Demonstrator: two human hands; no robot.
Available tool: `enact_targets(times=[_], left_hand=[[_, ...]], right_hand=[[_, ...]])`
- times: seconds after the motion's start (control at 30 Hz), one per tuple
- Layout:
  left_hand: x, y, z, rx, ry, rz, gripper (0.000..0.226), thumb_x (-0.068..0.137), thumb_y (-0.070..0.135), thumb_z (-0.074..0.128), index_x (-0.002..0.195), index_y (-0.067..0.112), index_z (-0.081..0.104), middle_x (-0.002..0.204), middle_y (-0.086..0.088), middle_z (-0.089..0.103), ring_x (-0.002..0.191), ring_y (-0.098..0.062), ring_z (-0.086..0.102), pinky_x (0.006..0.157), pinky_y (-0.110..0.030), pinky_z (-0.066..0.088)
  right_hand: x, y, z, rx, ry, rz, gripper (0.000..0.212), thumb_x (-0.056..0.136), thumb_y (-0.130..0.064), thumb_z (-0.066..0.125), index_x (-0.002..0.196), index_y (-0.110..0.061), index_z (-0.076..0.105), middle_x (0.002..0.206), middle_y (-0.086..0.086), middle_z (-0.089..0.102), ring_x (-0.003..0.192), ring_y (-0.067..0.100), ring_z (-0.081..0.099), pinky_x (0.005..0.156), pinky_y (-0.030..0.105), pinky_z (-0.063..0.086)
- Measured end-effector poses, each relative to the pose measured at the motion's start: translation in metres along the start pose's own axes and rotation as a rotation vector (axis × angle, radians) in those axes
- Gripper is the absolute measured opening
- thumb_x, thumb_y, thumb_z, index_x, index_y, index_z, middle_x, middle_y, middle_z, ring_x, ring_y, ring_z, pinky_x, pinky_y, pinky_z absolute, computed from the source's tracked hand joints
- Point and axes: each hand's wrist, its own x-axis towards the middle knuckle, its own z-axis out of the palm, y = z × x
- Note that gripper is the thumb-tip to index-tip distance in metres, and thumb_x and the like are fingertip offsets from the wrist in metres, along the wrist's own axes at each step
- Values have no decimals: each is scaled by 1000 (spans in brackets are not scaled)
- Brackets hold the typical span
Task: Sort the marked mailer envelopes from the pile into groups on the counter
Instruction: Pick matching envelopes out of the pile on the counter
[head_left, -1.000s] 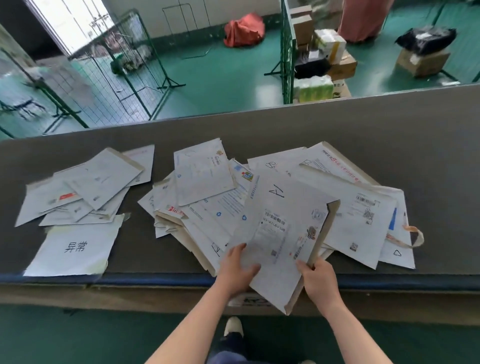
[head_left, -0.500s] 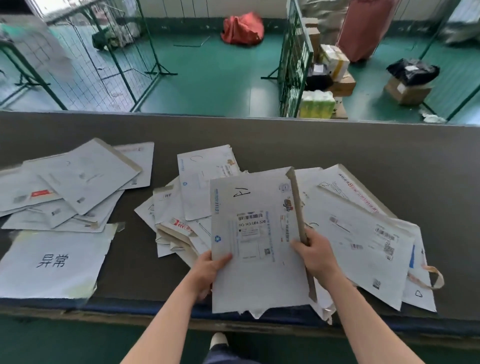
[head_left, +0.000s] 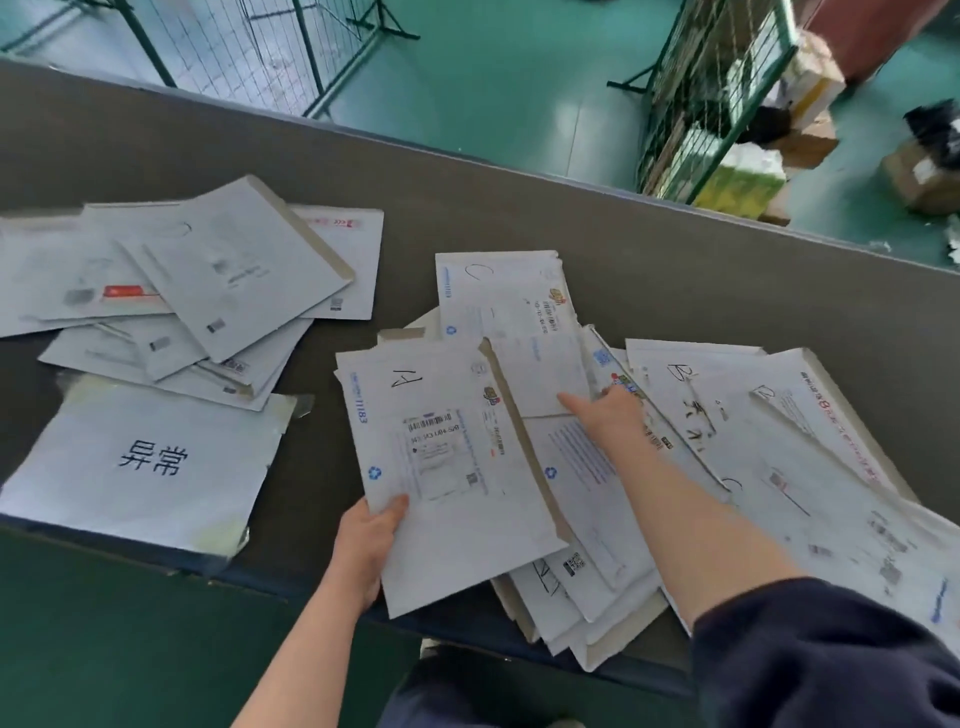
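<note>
**One mailer lifted, the other hand in the pile**

The person stands at the near edge of the long grey tabletop (head_left: 675, 270). Their left hand (head_left: 366, 545) grips the lower left corner of a white cardboard mailer envelope with a hand-drawn "A" and a barcode label (head_left: 441, 467); the thumb lies on its face and the fingers (head_left: 358, 587) curl underneath, pinching the card. This held mailer sits tilted, its lower part hanging past the tabletop's front edge and its upper part lying over the middle pile.

The right hand (head_left: 608, 413) reaches into that loose pile of white and brown-edged mailer envelopes (head_left: 753, 467), just right of the held one. Its forefinger points straight to the left on a white envelope, the other fingers look loosely bent against the pile, and I cannot tell whether they pinch anything. A dark blue sleeve (head_left: 831, 649) covers the upper arm at the lower right.

To the left, well apart from the pile, lies a fanned group of white mailers (head_left: 218, 291), overlapping one another. Just in front of it a white paper sign with two black handwritten characters (head_left: 150, 467) is taped flat by the near edge.

Beyond the tabletop there is a green floor (head_left: 493, 93), green wire-mesh barriers (head_left: 711, 88) and cardboard boxes (head_left: 924, 176) at the far right.
</note>
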Motion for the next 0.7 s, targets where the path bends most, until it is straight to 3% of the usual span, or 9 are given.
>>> enact_targets(times=[0.07,0.17,0.23,0.27,0.3,0.5,0.6,0.7], left_hand=[[-1,1,-2,5,-19,-2,17,102,11,60,116,13,70,110,-7,78,102,-31,74,87,-49,59],[-1,1,-9,10,-13,1,17,102,12,61,117,14,70,110,-5,78,101,-30,75,87,-49,59],[2,1,-8,10,-10,-3,18,101,13,62,117,14,69,110,-5,78,102,-31,74,89,-52,59],[3,0,-8,18,0,-1,18,101,13,63,117,15,70,111,-5,78,102,-31,74,90,-53,58],[4,0,-8,22,12,3,17,100,13,64,116,15,70,111,-5,78,102,-31,74,91,-54,58],[-16,-1,17,25,96,84,12,101,11,63,108,19,70,107,-3,76,97,-28,73,80,-44,58],[-31,-3,25,36,135,120,13,101,10,62,107,19,70,106,-2,76,97,-27,73,78,-42,58],[-47,-7,27,51,181,134,12,101,9,62,106,17,70,106,-4,76,96,-28,73,78,-41,58]], right_hand=[[7,-8,12,-90,52,81,104,53,-75,82,128,-9,53,128,11,61,115,34,61,92,46,53],[20,-11,22,-172,63,154,115,46,-70,90,135,-9,48,134,13,57,121,35,57,96,51,51],[38,-4,24,-157,7,184,138,16,-79,87,130,-10,52,130,13,62,117,35,60,95,55,52],[55,6,27,-163,-14,192,143,2,-81,81,124,-12,56,125,11,65,112,35,63,92,55,54],[64,10,31,-186,-33,186,137,1,-82,78,118,-13,59,118,9,68,107,34,64,90,54,55],[48,17,15,-231,-94,64,69,53,-68,86,87,-16,58,89,5,67,87,29,67,87,50,57],[32,11,-5,-363,-150,-93,36,86,-44,72,79,-12,58,77,3,59,82,25,64,79,38,54],[24,20,-24,-234,-218,-192,19,93,-26,70,88,-9,64,88,6,63,88,26,64,76,37,53]])
